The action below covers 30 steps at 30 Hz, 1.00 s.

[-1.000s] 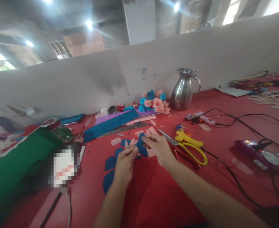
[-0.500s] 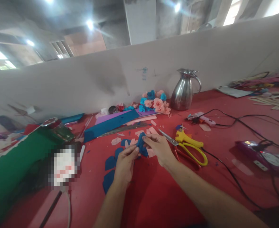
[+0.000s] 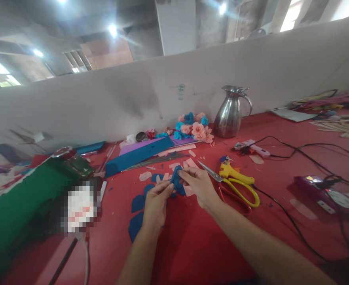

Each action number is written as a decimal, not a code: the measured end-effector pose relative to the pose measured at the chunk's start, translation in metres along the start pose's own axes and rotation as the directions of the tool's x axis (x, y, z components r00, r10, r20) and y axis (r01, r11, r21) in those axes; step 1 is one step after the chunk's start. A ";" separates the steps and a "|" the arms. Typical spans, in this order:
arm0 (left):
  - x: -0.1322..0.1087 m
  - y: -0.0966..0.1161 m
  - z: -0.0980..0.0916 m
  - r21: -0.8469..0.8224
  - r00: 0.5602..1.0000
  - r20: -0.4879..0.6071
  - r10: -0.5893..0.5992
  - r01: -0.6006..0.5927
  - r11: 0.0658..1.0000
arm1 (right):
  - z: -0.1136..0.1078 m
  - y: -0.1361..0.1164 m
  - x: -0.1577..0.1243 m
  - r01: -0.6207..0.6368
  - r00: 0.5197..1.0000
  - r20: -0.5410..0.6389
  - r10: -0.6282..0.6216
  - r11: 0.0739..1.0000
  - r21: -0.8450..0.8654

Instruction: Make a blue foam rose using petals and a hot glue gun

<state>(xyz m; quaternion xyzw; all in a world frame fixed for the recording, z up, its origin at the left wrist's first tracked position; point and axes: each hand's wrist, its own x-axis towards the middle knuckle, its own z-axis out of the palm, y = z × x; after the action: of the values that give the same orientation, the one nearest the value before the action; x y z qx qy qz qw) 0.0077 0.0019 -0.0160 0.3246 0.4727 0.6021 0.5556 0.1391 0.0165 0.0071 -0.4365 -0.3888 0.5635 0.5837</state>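
Note:
Between my two hands is a small blue paper petal [image 3: 177, 179], its edge partly covered by my fingers. My left hand [image 3: 158, 198] pinches it from the left, thumb and fingers together. From the right, my right hand [image 3: 198, 186] grips it near the top edge. Several more blue petals [image 3: 137, 203] lie on the red table beside my left hand. Pink paper scraps [image 3: 189, 163] are scattered just behind the hands. Scissors [image 3: 232, 184] with yellow and red handles rest open to the right of my right hand, next to a yellow glue gun [image 3: 235, 173].
A steel jug [image 3: 228, 114] stands by the white partition, with pink and blue paper flowers [image 3: 196, 128] to its left. A blue paper strip [image 3: 139, 156] lies behind the scraps. Black cords [image 3: 293, 227], a pink glue gun [image 3: 259, 149] and a purple power strip [image 3: 325, 196] occupy the right; a glass jar [image 3: 73, 160] sits left.
Both hands stay in nearly the same place on the blue petal. Only a slight shift of the fingers and the petal shows.

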 end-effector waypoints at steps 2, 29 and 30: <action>0.000 0.000 0.000 0.004 1.000 0.005 0.019 -0.019 1.000 | 0.000 0.000 0.000 -0.002 1.000 0.004 0.002 1.000 0.003; 0.001 -0.002 -0.004 0.022 0.998 0.042 0.042 -0.043 0.999 | 0.001 -0.002 -0.003 0.029 0.990 0.138 -0.032 0.999 0.027; 0.001 -0.002 -0.004 0.025 0.998 0.045 0.044 -0.045 0.999 | 0.001 -0.001 -0.002 0.030 0.990 0.141 -0.032 0.999 0.017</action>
<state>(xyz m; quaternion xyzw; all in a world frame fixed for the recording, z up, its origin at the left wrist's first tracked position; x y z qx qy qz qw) 0.0047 0.0015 -0.0194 0.3555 0.4606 0.6006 0.5483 0.1386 0.0141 0.0084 -0.3851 -0.4318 0.5865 0.5668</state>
